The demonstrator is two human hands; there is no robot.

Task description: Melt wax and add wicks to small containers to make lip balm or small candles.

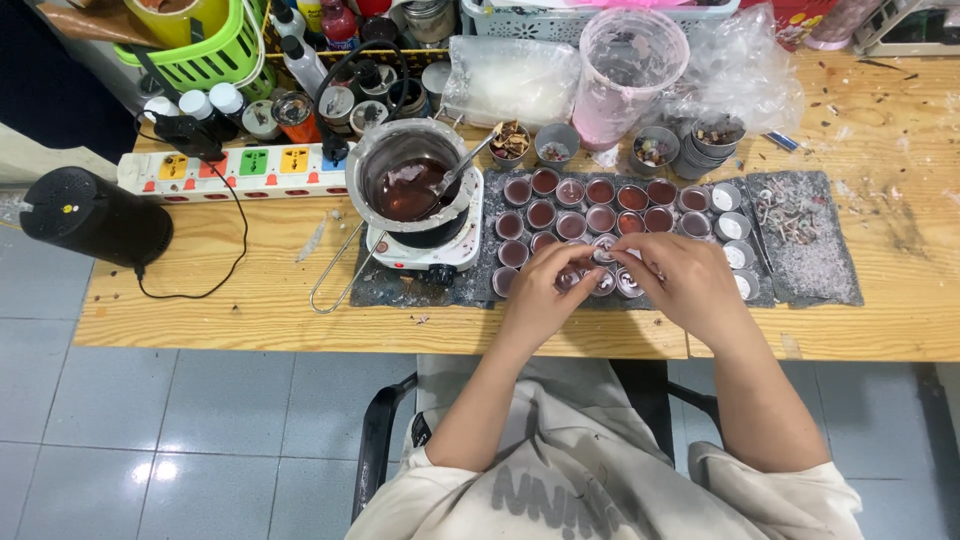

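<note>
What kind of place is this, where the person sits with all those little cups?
Probably a home candle-making bench. A metal pot of dark melted liquid sits on a small hotplate, and rows of little cups filled with reddish-brown stuff lie on a wooden table.

Cream tee w/ grey print, short sleeves

The table (250,310) is pale wood, a bit rough. The pot (400,160) is shiny metal, with glossy dark red wax (405,190) inside. The little cups (545,183) look like thin shiny metal. The basket (215,55) is green plastic.
</note>
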